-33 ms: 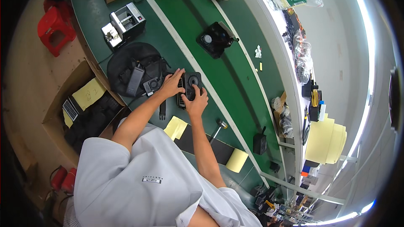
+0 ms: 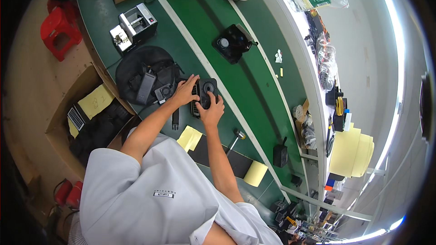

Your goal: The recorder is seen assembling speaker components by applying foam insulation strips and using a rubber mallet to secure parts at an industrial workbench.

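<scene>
Both my hands are on a black boxy device (image 2: 208, 84) with a round, speaker-like ring on its top and a slotted side, at the near edge of the green belt. My left hand (image 2: 185, 91) grips its left side, fingers pointing to the far edge. Curled round its near right part is my right hand (image 2: 212, 111), with the thumb on the slotted side. Just left of it, a black round bag-like pad (image 2: 141, 59) carries a dark rectangular block (image 2: 146, 88) and a small grey-black unit (image 2: 163, 93) with a round face. The device's underside is hidden.
A small hammer (image 2: 237, 138) lies beside a black sheet (image 2: 206, 153) and yellow paper (image 2: 190, 138). A boxy machine (image 2: 136, 22) stands farther left. Another black device (image 2: 233, 43) sits on the green belt (image 2: 268, 109). An open carton (image 2: 59, 118) stands left of me, near a red stool (image 2: 59, 31).
</scene>
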The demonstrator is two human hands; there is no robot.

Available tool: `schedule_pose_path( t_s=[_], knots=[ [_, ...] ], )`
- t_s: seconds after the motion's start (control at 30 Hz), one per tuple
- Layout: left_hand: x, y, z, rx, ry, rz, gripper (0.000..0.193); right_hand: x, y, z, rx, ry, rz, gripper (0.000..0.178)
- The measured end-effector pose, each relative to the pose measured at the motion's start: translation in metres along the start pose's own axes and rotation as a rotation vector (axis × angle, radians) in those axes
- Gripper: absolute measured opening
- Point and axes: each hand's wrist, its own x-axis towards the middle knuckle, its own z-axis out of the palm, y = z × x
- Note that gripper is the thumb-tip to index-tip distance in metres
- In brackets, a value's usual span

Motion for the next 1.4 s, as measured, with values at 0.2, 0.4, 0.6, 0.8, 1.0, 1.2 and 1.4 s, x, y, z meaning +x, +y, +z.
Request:
schedule_pose_path(
  t_s=[0.2, 0.4, 0.6, 0.8, 1.0, 1.2, 1.4],
  knots=[
    [-0.005, 0.012, -0.016, 0.196, 0.07, 0.026, 0.09, -0.001, 0.006, -0.001, -0.066, -0.054, -0.01, 0.073],
    [0.01, 0.001, -0.033, 0.513, 0.155, 0.327, 0.037, -0.008, 0.016, -0.008, -0.058, -0.099, -0.039, 0.074],
    [0.021, -0.011, -0.029, 0.63, 0.123, 0.512, 0.012, -0.002, 0.022, -0.002, -0.008, -0.076, -0.152, 0.072],
    [0.022, -0.017, -0.03, 0.563, 0.121, 0.602, 0.014, 0.048, -0.019, -0.007, -0.066, -0.075, -0.409, 0.057],
    [0.053, 0.031, 0.014, 0.573, 0.245, 0.483, 0.022, 0.065, 0.029, 0.008, -0.325, -0.128, 0.305, 0.056],
    [0.024, 0.071, 0.05, 0.832, -0.211, 0.025, 0.051, 0.0, 0.1, 0.001, 0.179, 0.015, 0.669, 0.049],
    [0.055, 0.033, 0.057, 0.603, -0.091, 0.323, 0.053, -0.02, 0.071, 0.016, 0.356, 0.234, 0.611, 0.037]
  ],
)
